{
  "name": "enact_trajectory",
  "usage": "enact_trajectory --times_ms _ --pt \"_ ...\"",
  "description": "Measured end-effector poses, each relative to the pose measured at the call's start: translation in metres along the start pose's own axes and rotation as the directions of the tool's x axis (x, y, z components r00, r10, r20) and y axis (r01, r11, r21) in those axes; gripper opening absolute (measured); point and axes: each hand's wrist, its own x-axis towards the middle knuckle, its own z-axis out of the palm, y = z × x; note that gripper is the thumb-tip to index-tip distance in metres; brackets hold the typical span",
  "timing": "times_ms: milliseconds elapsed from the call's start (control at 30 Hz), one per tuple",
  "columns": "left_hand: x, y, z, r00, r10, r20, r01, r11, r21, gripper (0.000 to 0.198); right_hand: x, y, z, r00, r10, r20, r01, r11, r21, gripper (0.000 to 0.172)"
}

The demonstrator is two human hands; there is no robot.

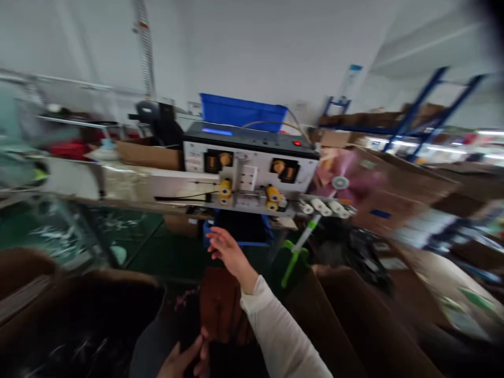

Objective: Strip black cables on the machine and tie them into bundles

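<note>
The right hand, its grip released, hung before a blue bin below the machine; the left hand was near a brown object, its grip indeterminable.

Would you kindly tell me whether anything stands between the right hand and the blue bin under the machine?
Nothing visible stands between the right hand and the blue bin. The hand overlaps the bin's near left corner in this view; whether they touch cannot be told. The machine sits above.
</note>
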Motion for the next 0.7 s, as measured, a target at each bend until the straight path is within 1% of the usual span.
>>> enact_trajectory --times_ms 67,133,200,267,400,533,600,700 --pt "-0.002 0.001 0.003 0.999 0.043 -0.019 -0.044 0.998 -0.055 0.037 0.010 0.001 0.005 1.000 0.016 -0.014 -0.015 0.999 0.046 0.044" --pt "-0.005 0.002 0.007 0.997 0.076 -0.015 -0.077 0.992 -0.096 0.036 0.018 0.001 0.012 0.999 0.046 -0.025 -0.044 0.996 0.081 0.046" --pt "-0.009 0.004 0.010 0.996 0.092 -0.009 -0.093 0.989 -0.118 0.032 0.025 -0.001 0.020 0.996 0.079 -0.045 -0.074 0.991 0.110 0.048" --pt "-0.012 0.005 0.010 0.996 0.085 0.003 -0.084 0.988 -0.132 0.029 0.034 -0.002 0.028 0.992 0.099 -0.073 -0.088 0.986 0.142 0.049" --pt "-0.014 0.004 0.006 0.996 0.090 0.020 -0.086 0.987 -0.135 0.028 0.055 -0.003 0.042 0.981 0.075 -0.180 -0.039 0.980 0.196 0.044" --pt "-0.015 0.001 0.000 0.994 0.106 0.016 -0.103 0.986 -0.133 0.029 0.076 -0.004 0.051 0.951 0.072 -0.302 0.012 0.964 0.267 0.032" --pt "-0.015 0.001 -0.003 0.994 0.107 0.007 -0.105 0.985 -0.134 0.030 0.084 -0.004 0.056 0.938 0.088 -0.336 0.021 0.952 0.306 0.028" --pt "-0.015 0.001 -0.006 0.995 0.103 -0.014 -0.103 0.986 -0.132 0.033 0.090 -0.003 0.062 0.921 0.099 -0.377 0.039 0.939 0.342 0.028"
